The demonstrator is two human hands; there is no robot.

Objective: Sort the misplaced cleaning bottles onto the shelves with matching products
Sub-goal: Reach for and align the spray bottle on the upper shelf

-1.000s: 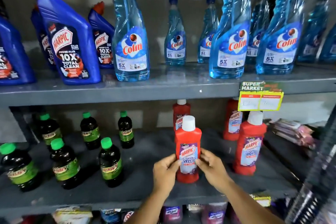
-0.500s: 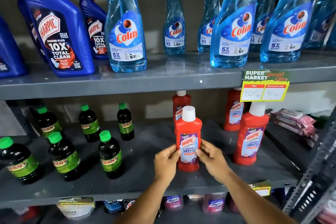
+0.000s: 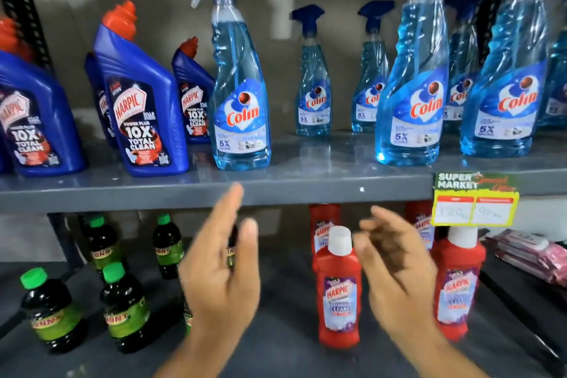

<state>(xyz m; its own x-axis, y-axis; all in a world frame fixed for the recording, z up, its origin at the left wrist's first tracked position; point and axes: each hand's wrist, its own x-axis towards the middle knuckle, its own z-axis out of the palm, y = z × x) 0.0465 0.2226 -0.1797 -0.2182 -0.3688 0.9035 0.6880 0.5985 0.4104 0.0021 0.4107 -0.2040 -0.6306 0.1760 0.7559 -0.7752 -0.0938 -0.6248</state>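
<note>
Both hands off now: left hand (image 3: 221, 279) and right hand (image 3: 395, 273) lifted, fingers spread, empty. Red Harpic bottle (image 3: 339, 301) stands released between them, beside matching reds; placement looks done.

Blurred left hand (image 3: 221, 279), right hand (image 3: 395, 270), seemingly empty, red bottle (image 3: 339, 294) between

left hand (image 3: 222, 282) raised, fingers spread, empty | right hand (image 3: 399, 267) raised, fingers loosely splayed, empty
</note>
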